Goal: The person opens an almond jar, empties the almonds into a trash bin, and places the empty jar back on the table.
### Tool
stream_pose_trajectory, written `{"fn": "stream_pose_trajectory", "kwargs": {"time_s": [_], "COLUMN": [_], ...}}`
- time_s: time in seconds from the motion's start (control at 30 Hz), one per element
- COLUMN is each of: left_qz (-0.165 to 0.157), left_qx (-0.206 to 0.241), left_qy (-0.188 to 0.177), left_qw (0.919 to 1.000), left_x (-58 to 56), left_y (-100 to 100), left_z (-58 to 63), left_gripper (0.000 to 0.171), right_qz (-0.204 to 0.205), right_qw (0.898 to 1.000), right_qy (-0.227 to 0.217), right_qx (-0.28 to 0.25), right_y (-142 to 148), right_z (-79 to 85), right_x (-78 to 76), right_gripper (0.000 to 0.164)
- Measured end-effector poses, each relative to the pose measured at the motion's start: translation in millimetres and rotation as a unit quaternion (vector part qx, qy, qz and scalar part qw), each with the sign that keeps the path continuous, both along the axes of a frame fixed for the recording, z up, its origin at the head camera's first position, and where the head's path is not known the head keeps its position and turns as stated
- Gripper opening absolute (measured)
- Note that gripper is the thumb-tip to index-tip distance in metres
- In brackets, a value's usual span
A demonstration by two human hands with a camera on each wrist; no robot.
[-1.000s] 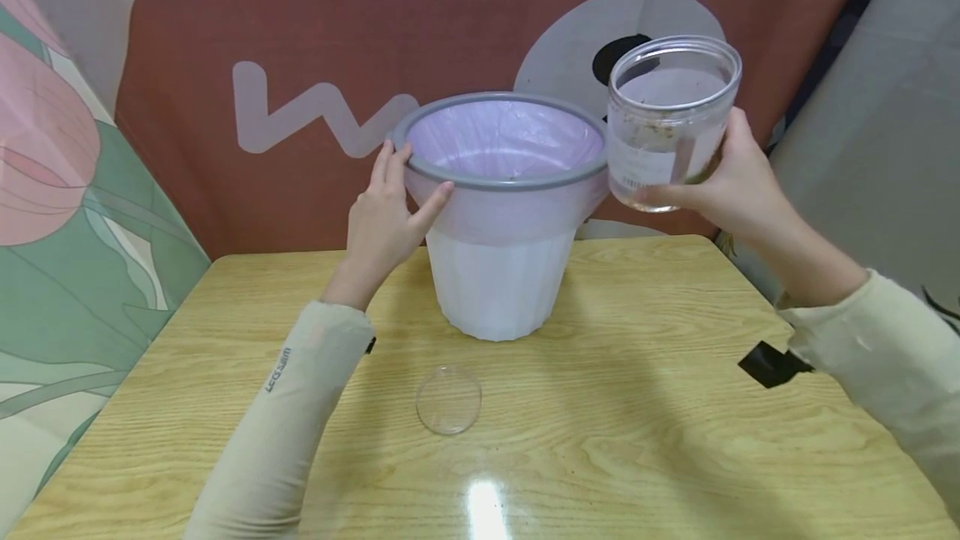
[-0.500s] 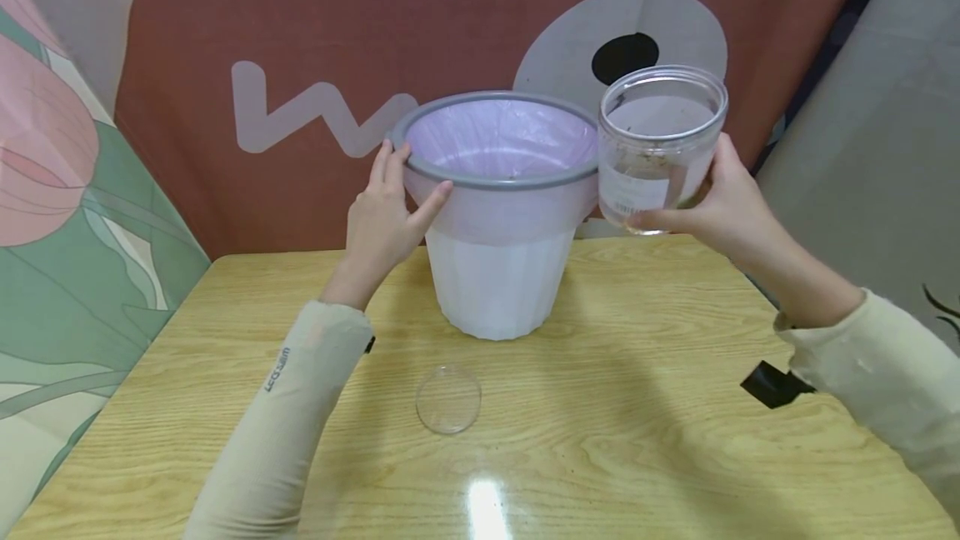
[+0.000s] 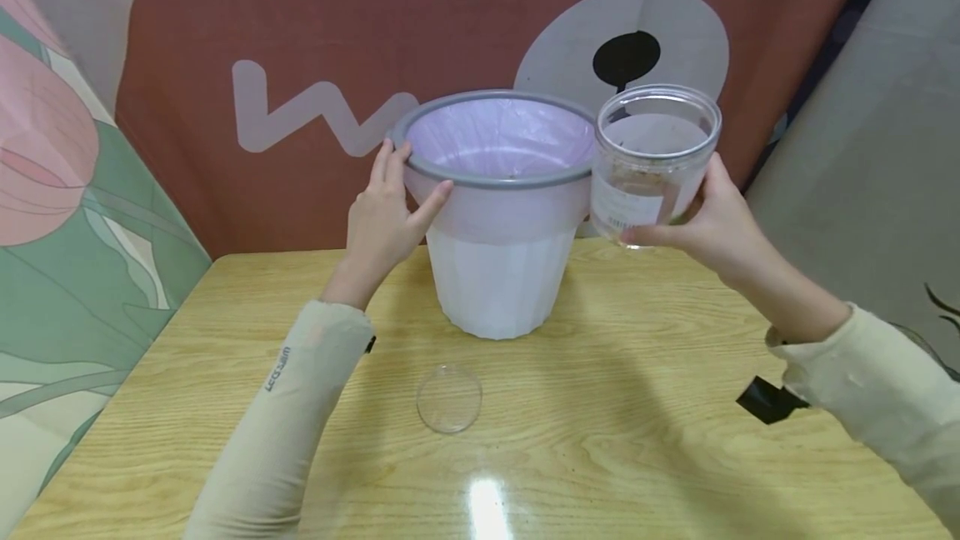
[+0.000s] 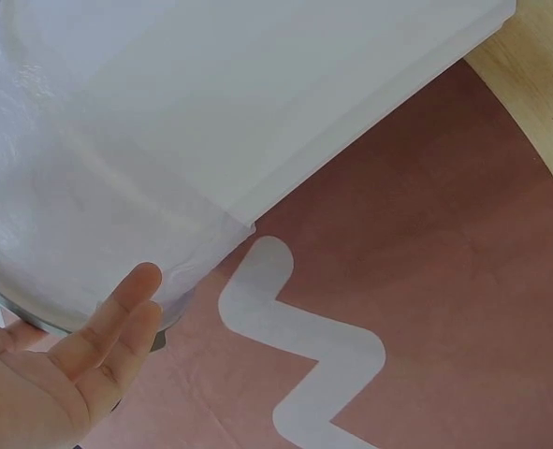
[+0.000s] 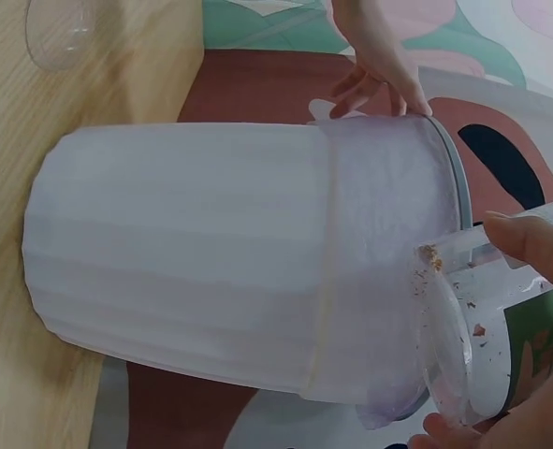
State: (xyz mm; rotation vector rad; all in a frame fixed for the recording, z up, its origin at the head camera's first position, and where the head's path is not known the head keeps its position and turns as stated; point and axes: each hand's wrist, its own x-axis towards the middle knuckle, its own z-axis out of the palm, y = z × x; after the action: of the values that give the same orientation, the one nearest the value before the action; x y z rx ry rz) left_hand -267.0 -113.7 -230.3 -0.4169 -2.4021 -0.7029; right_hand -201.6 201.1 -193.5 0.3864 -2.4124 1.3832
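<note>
A white trash bin (image 3: 501,282) with a grey rim and a lilac bag (image 3: 517,136) lining it stands upright on the table. My left hand (image 3: 382,211) rests on the bin's left rim, fingers fairly straight and thumb toward the front; the left wrist view shows its fingers (image 4: 117,327) against the bag. With curled fingers and thumb, my right hand (image 3: 723,232) holds a clear plastic jar (image 3: 630,207) low on its side, beside the bin's right rim. The jar is lidless, mouth up and slightly tilted. Small brown crumbs (image 5: 432,257) cling inside its bottom.
A clear round lid (image 3: 448,398) lies flat on the wooden table (image 3: 637,457) in front of the bin. Behind the table hangs a reddish-brown printed cloth (image 3: 315,23). A grey curtain (image 3: 862,165) hangs at the right.
My right hand has lowered the jar and brought it slightly left, closer against the bin's right rim. My left hand, the bin and the lid have stayed put.
</note>
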Motion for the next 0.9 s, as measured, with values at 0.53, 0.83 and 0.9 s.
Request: {"fn": "stream_pose_trajectory", "kwargs": {"time_s": [0.53, 0.83, 0.9], "left_qz": [0.000, -0.001, 0.001], "left_qx": [0.003, 0.003, 0.003], "left_qy": [0.001, 0.001, -0.001], "left_qw": [1.0000, 1.0000, 1.0000], "left_x": [-0.3, 0.2, 0.3], "left_y": [0, 1, 1], "left_z": [-0.8, -0.6, -0.3], "left_gripper": [0.074, 0.073, 0.074], "right_qz": [0.033, 0.051, 0.055], "right_qw": [0.999, 0.997, 0.996], "right_qy": [0.021, 0.034, 0.036], "right_qx": [-0.031, -0.048, -0.057], "right_y": [-3, -7, -9], "right_z": [-15.0, -25.9, -28.6], "right_x": [4.1, 6.7, 6.8], "right_gripper": [0.091, 0.089, 0.088]}}
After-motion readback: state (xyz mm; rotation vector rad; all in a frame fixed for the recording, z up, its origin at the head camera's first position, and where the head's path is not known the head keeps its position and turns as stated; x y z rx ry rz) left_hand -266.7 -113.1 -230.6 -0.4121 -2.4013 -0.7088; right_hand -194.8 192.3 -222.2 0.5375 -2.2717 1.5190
